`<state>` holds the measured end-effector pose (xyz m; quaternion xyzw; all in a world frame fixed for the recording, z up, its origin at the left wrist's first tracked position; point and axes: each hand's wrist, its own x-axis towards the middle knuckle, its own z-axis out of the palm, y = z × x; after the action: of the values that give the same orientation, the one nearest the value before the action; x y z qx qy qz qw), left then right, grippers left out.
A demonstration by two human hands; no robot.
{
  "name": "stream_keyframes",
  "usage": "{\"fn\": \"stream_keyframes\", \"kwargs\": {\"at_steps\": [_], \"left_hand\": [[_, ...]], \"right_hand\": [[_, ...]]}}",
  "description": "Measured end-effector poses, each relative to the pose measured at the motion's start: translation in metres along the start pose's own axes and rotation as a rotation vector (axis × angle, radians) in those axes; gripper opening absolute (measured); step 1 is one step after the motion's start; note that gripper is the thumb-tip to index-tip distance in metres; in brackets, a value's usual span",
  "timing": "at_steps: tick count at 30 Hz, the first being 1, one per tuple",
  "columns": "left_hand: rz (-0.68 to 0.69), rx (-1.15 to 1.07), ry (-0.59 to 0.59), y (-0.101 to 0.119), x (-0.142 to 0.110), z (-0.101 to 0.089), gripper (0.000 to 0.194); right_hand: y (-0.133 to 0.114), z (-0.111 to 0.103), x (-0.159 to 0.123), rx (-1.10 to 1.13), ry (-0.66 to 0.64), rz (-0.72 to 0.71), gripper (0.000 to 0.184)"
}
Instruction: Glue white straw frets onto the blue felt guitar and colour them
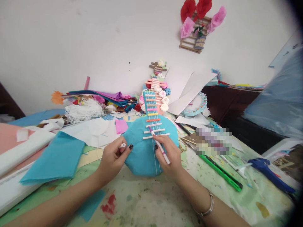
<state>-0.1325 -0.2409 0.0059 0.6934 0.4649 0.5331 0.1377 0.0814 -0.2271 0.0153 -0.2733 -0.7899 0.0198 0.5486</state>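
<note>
A blue paper-covered craft lute with a round body lies in front of me, its neck pointing away. Thin sticks cross its white strings; some are coloured and the lowest ones are white. My right hand grips a purple marker, its tip at one of the white sticks. Closed around a white marker cap, my left hand is at the left edge of the round body. The cap's open end points toward the lute.
A green utility knife, a blue-handled glue gun and gold-handled scissors lie on the right. Folded blue paper, white rolls and a bundle of white string are on the left. Flower-decorated crafts stand against the wall.
</note>
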Motion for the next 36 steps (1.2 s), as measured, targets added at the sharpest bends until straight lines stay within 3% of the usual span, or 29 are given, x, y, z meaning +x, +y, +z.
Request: {"fn": "stream_keyframes", "kwargs": {"at_steps": [4,9,14,25,29,36], "left_hand": [[0.034,0.015,0.014,0.0,0.0,0.0,0.033],[0.07,0.036,0.016,0.0,0.0,0.001,0.033],[0.101,0.044,0.027,0.003,-0.001,0.001,0.034],[0.155,0.067,0.041,0.005,0.0,0.001,0.034],[0.159,0.065,0.053,0.008,0.001,0.001,0.035],[0.212,0.125,0.092,0.015,-0.005,0.0,0.034]], "right_hand": [[-0.001,0.0,0.001,-0.014,0.084,0.038,0.032],[-0.003,0.0,0.0,0.015,-0.025,-0.023,0.033],[-0.006,-0.001,0.001,0.005,0.034,0.007,0.033],[-0.008,0.001,-0.001,0.028,-0.056,0.017,0.033],[-0.008,-0.001,0.001,0.018,0.051,0.063,0.032],[-0.011,-0.01,0.006,0.1,0.187,0.012,0.03]]}}
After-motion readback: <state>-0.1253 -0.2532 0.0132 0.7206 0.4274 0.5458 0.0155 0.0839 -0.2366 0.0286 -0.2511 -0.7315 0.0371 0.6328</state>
